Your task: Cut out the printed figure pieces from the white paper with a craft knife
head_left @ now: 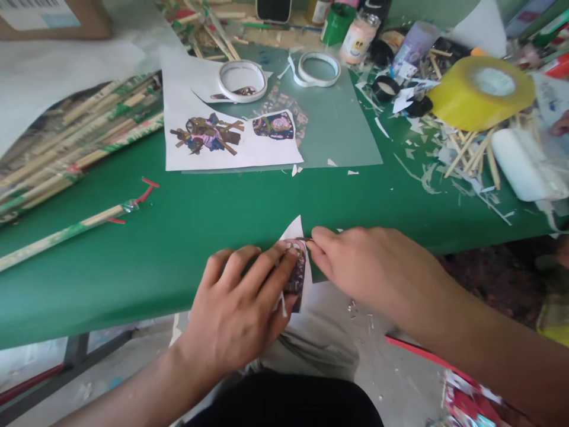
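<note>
Your left hand [242,302] lies flat and open, fingers spread, with the tips pressing the cutout [297,279] down at the near edge of the table [178,249]. Your right hand [373,267] is half closed, its fingertips bunched at the cutout's upper edge. The thumb is hidden, so you cannot tell whether it pinches the paper. The cutout is a small printed figure with a white margin. It sits on the table's lip between your hands and partly overhangs toward your lap. The overhang is probably the weak point, because the unsupported part can flex or tear. Press with the finger pads close to the edge being worked, and apply force with the right fingertips in short, light strokes. Sliding the piece further onto the table would likely give it full support. Further in, well apart from the hands, a sheet [231,148] with two more printed figures lies partly on a clear film [342,130]. Two tape rings [242,80] rest beyond the sheet. A yellow roll [482,89] stands at the right among scraps [444,157] and loose sticks [471,154]. A stick bundle [75,136] lies at the left, and a single wrapped stick [62,234] lies nearer you. Nothing blocks the hands, but loose scraps near the right wrist could get under the paper.
</note>
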`<action>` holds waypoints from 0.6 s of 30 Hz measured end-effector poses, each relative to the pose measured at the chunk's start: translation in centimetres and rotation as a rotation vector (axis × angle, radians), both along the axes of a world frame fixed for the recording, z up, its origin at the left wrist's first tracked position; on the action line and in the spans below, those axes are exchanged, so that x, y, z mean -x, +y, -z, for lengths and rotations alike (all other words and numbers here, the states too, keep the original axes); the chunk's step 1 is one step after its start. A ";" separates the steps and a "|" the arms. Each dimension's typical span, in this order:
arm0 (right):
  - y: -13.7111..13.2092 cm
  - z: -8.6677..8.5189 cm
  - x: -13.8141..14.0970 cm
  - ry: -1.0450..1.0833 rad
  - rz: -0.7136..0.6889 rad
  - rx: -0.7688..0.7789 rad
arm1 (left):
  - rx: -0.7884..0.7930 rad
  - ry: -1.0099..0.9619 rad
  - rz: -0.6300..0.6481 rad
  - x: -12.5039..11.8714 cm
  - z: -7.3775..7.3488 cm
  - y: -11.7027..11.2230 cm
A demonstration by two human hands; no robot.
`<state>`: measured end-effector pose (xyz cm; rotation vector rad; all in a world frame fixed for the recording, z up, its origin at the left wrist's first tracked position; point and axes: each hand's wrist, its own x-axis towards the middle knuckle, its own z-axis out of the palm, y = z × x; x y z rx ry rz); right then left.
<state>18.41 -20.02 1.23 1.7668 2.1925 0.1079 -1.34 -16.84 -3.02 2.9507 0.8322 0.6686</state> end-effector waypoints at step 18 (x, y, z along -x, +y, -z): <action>-0.4 -0.1 -0.2 -0.033 -0.001 0.042 | 0.033 0.058 0.058 0.0 -0.1 0.4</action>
